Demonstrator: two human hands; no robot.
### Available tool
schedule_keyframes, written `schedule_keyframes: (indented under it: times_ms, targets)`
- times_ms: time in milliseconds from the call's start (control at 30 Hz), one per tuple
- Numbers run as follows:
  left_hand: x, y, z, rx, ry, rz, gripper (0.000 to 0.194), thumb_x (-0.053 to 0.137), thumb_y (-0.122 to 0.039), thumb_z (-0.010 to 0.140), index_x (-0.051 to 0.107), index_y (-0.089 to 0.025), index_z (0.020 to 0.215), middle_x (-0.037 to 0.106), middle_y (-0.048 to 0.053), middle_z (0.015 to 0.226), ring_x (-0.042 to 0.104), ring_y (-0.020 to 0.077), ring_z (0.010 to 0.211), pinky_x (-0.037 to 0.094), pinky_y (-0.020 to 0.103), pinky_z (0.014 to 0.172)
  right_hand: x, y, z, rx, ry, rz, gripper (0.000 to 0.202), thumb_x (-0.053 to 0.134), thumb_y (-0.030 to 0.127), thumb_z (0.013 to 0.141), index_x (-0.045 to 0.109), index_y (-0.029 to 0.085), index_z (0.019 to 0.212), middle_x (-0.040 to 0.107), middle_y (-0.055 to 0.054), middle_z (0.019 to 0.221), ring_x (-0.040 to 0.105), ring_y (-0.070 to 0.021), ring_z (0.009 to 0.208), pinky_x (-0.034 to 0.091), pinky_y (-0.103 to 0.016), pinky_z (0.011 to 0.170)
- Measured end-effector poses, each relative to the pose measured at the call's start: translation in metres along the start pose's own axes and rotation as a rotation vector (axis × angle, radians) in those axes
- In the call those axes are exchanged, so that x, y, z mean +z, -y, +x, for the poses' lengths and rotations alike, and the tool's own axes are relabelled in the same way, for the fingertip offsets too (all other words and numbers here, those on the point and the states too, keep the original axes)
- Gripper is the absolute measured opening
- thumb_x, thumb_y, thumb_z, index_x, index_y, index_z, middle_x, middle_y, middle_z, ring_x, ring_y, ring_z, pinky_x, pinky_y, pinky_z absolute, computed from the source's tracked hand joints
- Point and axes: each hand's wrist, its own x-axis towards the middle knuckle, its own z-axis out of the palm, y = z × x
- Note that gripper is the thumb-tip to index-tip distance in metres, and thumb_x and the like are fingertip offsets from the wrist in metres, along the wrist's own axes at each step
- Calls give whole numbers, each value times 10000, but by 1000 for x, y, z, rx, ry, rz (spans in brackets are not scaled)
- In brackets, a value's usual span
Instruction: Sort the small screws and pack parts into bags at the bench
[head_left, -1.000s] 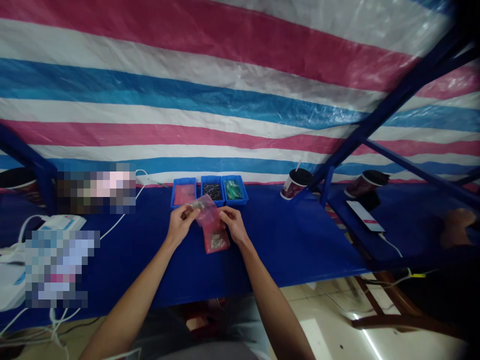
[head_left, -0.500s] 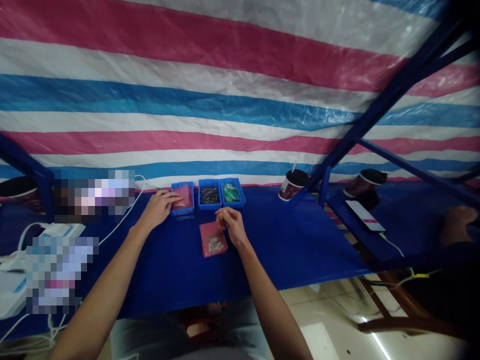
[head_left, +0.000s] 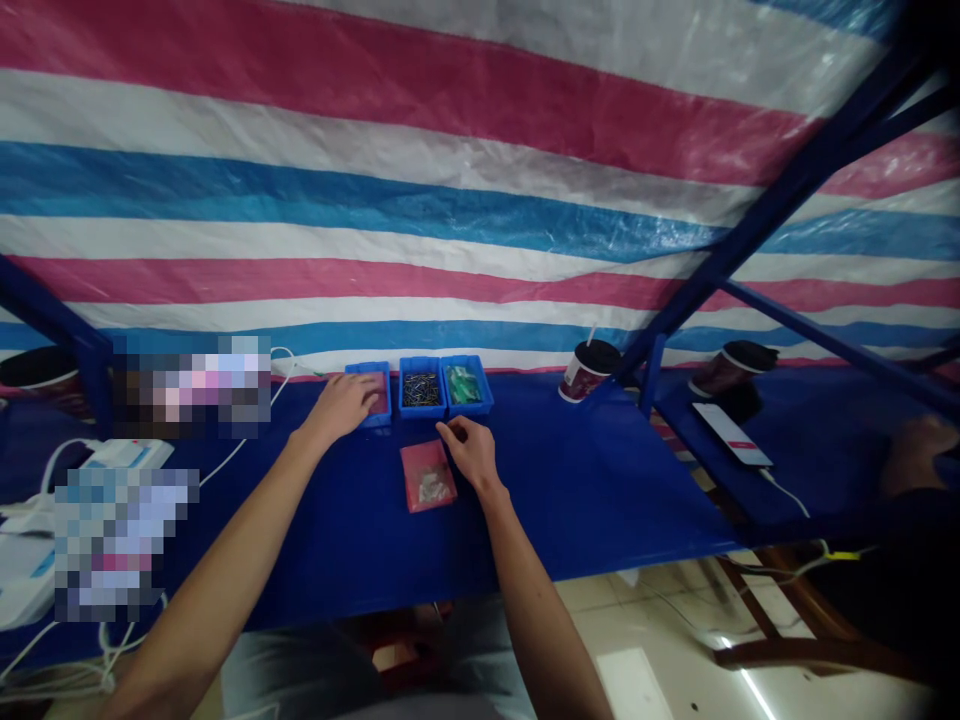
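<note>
Striped sheeting (head_left: 375, 210) backs the tabletop (head_left: 585, 480), bins (head_left: 421, 413) lining its far edge, seemingly for easy reach; the left hand (head_left: 343, 402) covers the leftmost bin (head_left: 379, 423), grip hidden; the right hand (head_left: 472, 452), loosely curled, hold unclear, is beside a red bag (head_left: 426, 476) toward the near edge

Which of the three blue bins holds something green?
The rightmost bin, with green items; the middle bin holds dark pieces, the leftmost bin, at the left hand, pink material.

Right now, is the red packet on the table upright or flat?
Flat: the packet lies on the blue table, broad side facing up.
</note>
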Motion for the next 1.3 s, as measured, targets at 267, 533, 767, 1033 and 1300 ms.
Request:
schedule_keyframes:
  times_ms: [267, 533, 767, 1033, 1300]
  targets:
    - [26, 16, -8, 18, -52, -40, 361, 494, -242, 928, 675, -207, 1239, 668, 96, 1305, 596, 288, 1211, 374, 464, 1093, -1, -9, 2, -130, 206, -323, 283, 732, 488, 817, 701, 209, 781, 696, -13, 704, 631, -196, 815, 360, -309, 811]
    - [34, -46, -47, -75, -629, -286, 256, 555, -280, 942, 694, -220, 1148, 639, 99, 1184, 559, 268, 1148, 408, 435, 1056, 1, -9, 2, -102, 167, 51, 200, 671, 379, 852, 701, 183, 834, 649, 3, 672, 550, -140, 604, 389, -252, 606]
    - [52, -92, -57, -180, -445, -858, 609, 699, -385, 854, 459, -245, 1396, 614, 97, 1224, 605, 203, 982, 505, 329, 839, 6, 8, -2, -106, 29, 379, 257, 691, 423, 847, 679, 169, 808, 622, -12, 738, 535, -137, 640, 426, -251, 626]
    - [63, -81, -65, -243, -79, -1063, 329, 689, -458, 832, 695, -131, 868, 663, 7, 711, 583, 151, 644, 430, 233, 603, 15, 7, -1, -2, -28, 478, 318, 685, 484, 842, 660, 173, 903, 579, 8, 685, 494, -130, 594, 415, -245, 586]
    - [59, -79, -63, -317, -222, -1194, 340, 698, -451, 826, 678, -128, 930, 696, 24, 804, 619, 164, 708, 481, 242, 660, 18, 4, -6, -54, 285, 391, 342, 673, 497, 848, 692, 157, 817, 646, -18, 762, 559, -156, 690, 456, -257, 659]
